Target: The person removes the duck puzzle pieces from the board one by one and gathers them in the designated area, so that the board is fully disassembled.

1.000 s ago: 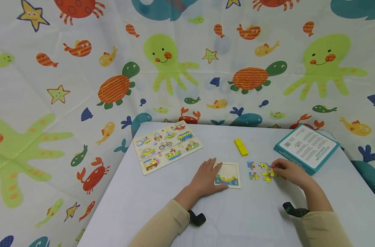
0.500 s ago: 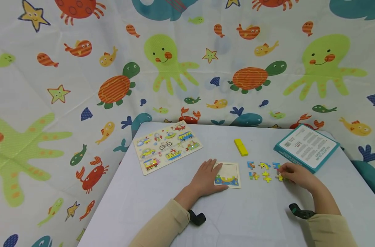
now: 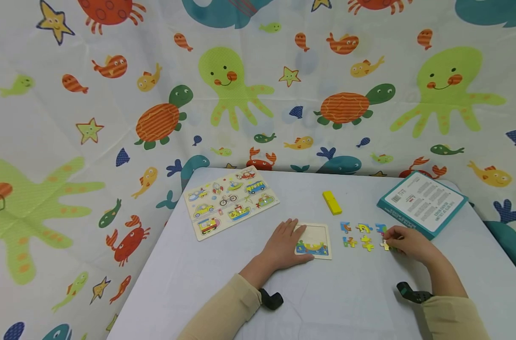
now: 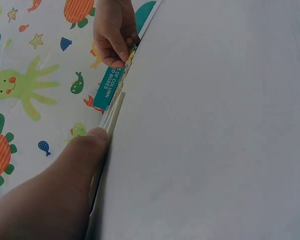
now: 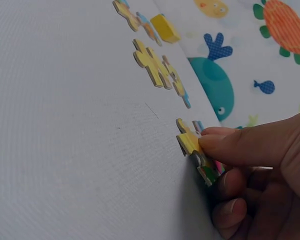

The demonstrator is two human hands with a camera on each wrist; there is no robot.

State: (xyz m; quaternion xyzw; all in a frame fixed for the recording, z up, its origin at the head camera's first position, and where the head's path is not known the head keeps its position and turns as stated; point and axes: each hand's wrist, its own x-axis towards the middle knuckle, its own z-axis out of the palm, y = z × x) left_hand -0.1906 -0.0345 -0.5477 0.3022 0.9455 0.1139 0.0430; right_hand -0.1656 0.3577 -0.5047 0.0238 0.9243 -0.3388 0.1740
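Note:
My left hand (image 3: pixel 282 246) lies with its fingers spread over the left edge of a small wooden puzzle board (image 3: pixel 315 233). Joined blue and yellow pieces (image 3: pixel 312 248) fill the board's lower part; its upper part is bare. In the left wrist view the thumb (image 4: pixel 92 142) rests along the board's edge. To the right, my right hand (image 3: pixel 408 243) pinches a yellow and green puzzle piece (image 5: pixel 189 143) between thumb and fingers, low at the table. The fingers partly cover that piece. Loose jigsaw pieces (image 3: pixel 364 228) lie in two rows between the board and this hand.
A yellow block (image 3: pixel 332 203) lies behind the loose pieces. The teal box (image 3: pixel 424 203) stands at the back right, close beyond my right hand. A larger picture board of vehicles (image 3: pixel 230 203) lies at the back left. A patterned cloth (image 3: pixel 249 104) hangs behind the white table (image 3: pixel 326 297).
My right hand has shifted right, from beside the middle loose pieces to the right-hand column, uncovering a blue piece there. The left hand and the board have stayed in place.

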